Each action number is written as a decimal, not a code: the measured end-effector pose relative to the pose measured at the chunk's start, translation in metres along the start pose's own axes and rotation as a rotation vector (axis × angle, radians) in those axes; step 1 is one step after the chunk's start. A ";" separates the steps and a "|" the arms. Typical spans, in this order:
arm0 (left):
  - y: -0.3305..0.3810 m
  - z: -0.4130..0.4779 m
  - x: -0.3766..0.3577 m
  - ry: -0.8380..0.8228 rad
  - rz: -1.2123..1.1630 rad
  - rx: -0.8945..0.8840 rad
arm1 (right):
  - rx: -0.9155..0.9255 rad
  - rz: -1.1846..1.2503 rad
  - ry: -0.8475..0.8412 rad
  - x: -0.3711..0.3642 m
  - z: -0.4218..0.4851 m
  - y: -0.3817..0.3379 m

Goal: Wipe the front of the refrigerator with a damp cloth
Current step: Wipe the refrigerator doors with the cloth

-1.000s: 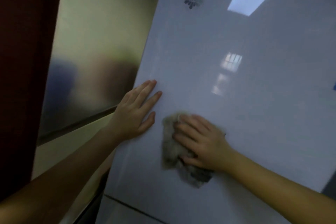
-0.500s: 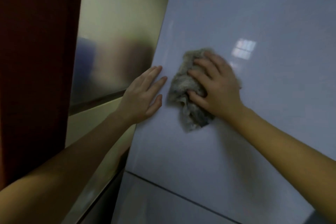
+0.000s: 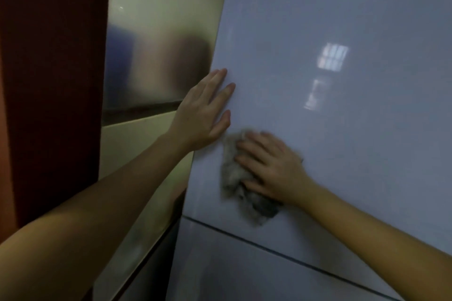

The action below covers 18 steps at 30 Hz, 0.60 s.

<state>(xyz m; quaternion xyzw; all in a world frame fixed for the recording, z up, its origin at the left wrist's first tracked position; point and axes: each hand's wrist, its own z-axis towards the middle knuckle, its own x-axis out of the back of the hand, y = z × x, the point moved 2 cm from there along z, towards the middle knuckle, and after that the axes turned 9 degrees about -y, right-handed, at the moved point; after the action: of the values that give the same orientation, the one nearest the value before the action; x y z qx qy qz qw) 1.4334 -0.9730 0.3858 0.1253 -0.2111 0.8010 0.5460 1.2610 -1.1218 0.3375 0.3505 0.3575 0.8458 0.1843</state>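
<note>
Mid-wipe: right hand (image 3: 271, 166) flat, pressing cloth (image 3: 233, 173) on door (image 3: 342, 154); left hand (image 3: 203, 115) flat, bracing. Next, probably sweep rightward with steady pressure.

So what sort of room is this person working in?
Most likely a home kitchen: a glossy white refrigerator door, a grey cloth pressed on it by the right hand, and a brushed-metal panel beside it.

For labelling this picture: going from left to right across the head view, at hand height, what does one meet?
First the dark red panel, metallic side panel, left hand, grey cloth, right hand, bare white refrigerator door.
</note>
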 end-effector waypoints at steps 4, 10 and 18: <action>0.001 0.001 0.000 0.020 -0.005 0.023 | -0.286 0.008 0.145 0.028 0.023 0.034; 0.020 -0.009 -0.008 0.002 -0.015 0.012 | -0.070 0.017 -0.025 -0.013 -0.039 -0.027; 0.056 -0.005 -0.021 0.042 -0.061 -0.010 | -0.116 -0.068 -0.070 0.032 -0.120 0.035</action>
<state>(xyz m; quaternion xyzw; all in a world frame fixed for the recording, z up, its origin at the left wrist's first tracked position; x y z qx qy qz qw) 1.3896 -1.0056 0.3606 0.1122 -0.1997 0.7853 0.5752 1.1501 -1.1848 0.3179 0.3563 0.3131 0.8455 0.2452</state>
